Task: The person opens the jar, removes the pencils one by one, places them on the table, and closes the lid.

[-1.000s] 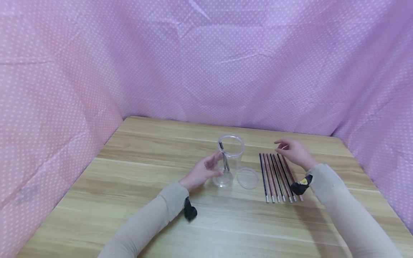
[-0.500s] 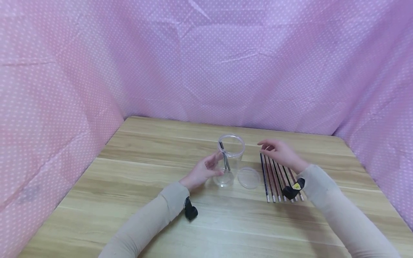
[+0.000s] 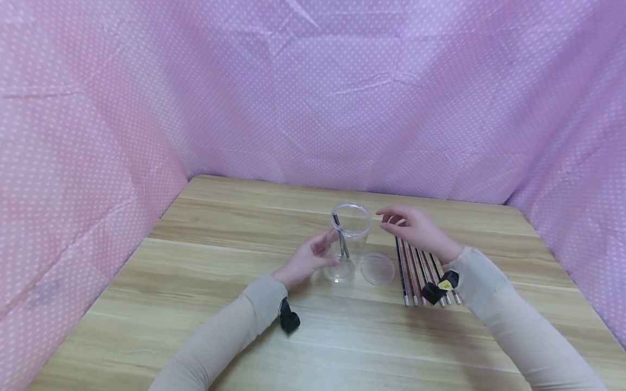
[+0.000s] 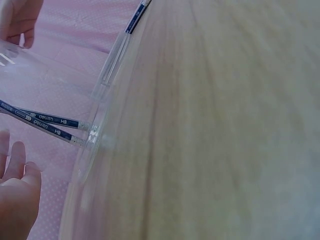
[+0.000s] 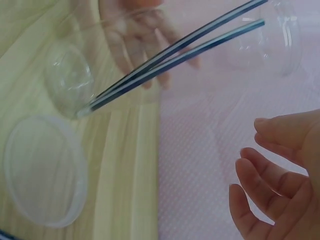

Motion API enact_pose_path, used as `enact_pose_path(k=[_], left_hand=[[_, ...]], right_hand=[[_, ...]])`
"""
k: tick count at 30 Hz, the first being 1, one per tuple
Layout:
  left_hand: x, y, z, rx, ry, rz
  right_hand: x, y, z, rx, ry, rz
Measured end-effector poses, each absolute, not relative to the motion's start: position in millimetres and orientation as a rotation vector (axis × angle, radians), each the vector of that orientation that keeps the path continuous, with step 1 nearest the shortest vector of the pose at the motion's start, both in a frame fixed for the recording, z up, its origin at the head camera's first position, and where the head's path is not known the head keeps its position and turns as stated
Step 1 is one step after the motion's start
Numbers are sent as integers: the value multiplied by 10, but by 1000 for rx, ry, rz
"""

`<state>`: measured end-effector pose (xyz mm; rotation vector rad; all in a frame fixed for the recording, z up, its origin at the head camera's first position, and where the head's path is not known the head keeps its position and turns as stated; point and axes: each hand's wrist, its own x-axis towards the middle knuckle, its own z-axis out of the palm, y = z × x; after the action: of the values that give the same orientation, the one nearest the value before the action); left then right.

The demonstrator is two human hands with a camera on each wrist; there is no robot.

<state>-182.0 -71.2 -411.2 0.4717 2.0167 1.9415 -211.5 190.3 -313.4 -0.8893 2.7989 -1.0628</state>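
- Two pencils [image 3: 341, 241] stand leaning inside the clear container [image 3: 356, 247], between the hands; in the left wrist view they are dark blue, marked HB, eraser ends down at the base.
- Container: upright on the table [image 3: 220, 282].
- Left hand [image 3: 305, 263]: just left of the container, thumb on the near side, fingers apart and slightly bent along the wall. Can't tell whether they touch it.
- Right hand [image 3: 415, 228]: right of the container, apart from it, over the far ends of the pencil row [image 3: 408, 271]. Holds nothing; fingers loosely bent, thumb clear of them.
- Round clear lid [image 3: 377, 269]: flat on the table just right of the container base, between it and the row.
- Pencil row: several side by side, right of the lid, eraser ends near. Right hand and black wrist device [image 3: 432, 293] cover part, so no full count.
- Beige sleeves [image 3: 513, 315] on both arms.
- Pink cloth with white dots [image 3: 313, 108] hangs beyond the table and along the left and right.
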Motion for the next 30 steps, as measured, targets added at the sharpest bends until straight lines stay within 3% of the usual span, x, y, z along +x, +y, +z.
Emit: enact_pose_path(k=[8,18,25,30], left_hand=[[-1780,-690,-4104,456,2036,1935],[-1732,-663,-4093,452,2034,1936],[-1710,-653,-4089,478,2024,1959],[-1677,-647,-4098,479,2026,1961]], right_hand=[[-2042,1787,-2946,-936,2823,-1115],[-1893,1620,-2766,-1262,2883,-1148],[-1839,1515,-2749,-1541,2928,-980],[-1791,1479,-2757,-1567,2907,-795]])
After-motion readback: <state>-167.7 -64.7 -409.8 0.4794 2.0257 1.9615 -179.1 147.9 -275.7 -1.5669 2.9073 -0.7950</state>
